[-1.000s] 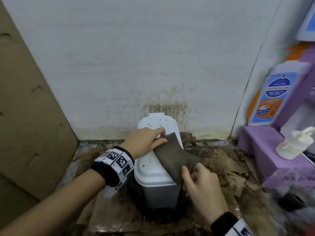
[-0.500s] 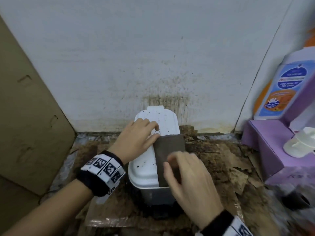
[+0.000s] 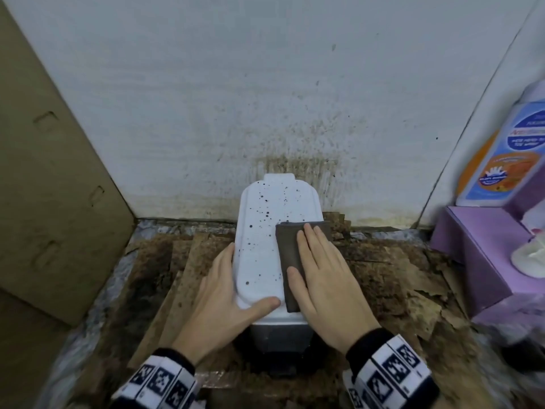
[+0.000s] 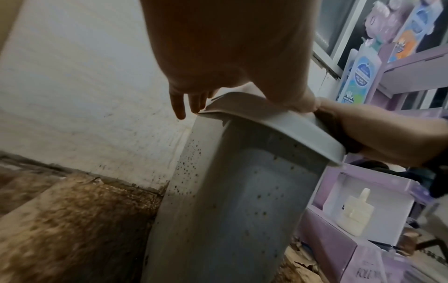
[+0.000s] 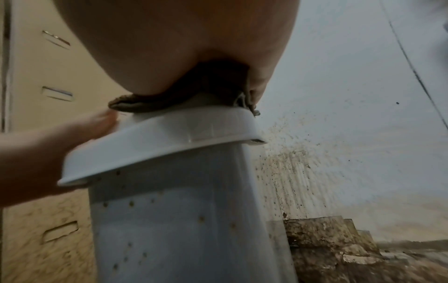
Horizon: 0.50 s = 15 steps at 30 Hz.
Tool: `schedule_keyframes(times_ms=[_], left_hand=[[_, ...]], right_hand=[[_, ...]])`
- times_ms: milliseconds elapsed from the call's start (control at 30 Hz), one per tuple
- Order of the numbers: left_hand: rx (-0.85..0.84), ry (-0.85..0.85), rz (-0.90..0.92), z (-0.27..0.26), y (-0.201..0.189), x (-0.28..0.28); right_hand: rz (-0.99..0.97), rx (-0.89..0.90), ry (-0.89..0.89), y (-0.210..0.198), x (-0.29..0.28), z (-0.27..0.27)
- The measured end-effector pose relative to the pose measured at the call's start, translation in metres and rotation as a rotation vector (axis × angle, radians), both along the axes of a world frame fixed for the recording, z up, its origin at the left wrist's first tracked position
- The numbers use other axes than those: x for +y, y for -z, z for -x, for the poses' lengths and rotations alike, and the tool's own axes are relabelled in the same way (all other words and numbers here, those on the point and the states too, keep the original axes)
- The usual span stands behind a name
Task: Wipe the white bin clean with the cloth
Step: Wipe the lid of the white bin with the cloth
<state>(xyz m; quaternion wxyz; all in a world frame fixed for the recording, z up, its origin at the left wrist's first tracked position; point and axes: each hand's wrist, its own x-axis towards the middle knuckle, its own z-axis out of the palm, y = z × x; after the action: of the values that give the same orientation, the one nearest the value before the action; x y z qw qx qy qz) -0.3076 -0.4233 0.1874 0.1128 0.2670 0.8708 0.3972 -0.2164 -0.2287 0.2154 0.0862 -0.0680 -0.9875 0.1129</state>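
The white bin is being stood upright on stained, torn cardboard on the floor, its back end set just before the spattered white wall. The long axis of its lid is being run from the person toward the wall, the narrower tabbed end being pointed at the wall. Dark specks are being shown across the lid and down the grey-looking sides.

The folded brown cloth is being laid along the right half of the lid, its long edge parallel to the lid's, and is being pressed flat by the right hand, whose fingers are being kept straight and pointed at the wall. The left hand is being held against the lid's left edge, fingers extended along the rim and thumb laid across the near corner, nothing being clasped.

Room on the left is being bounded by a leaning brown cardboard sheet, well apart from the bin. On the right, a purple box and a blue and orange bottle are being kept near, with bare floor between.
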Motion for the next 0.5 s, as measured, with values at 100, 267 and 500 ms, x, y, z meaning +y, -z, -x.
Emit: schedule_keyframes(times_ms=[100, 267, 500], left_hand=[[-0.045, -0.004, -0.041, 0.001, 0.004, -0.001], [-0.094, -0.004, -0.091, 0.0, 0.006, 0.0], [-0.164, 0.01, -0.17, -0.002, 0.006, 0.001]], right_hand=[[0.031, -0.036, -0.013, -0.005, 0.008, 0.009], [0.092, -0.071, -0.035, -0.006, 0.026, 0.032], [0.12, -0.058, -0.065, -0.006, 0.033, 0.034]])
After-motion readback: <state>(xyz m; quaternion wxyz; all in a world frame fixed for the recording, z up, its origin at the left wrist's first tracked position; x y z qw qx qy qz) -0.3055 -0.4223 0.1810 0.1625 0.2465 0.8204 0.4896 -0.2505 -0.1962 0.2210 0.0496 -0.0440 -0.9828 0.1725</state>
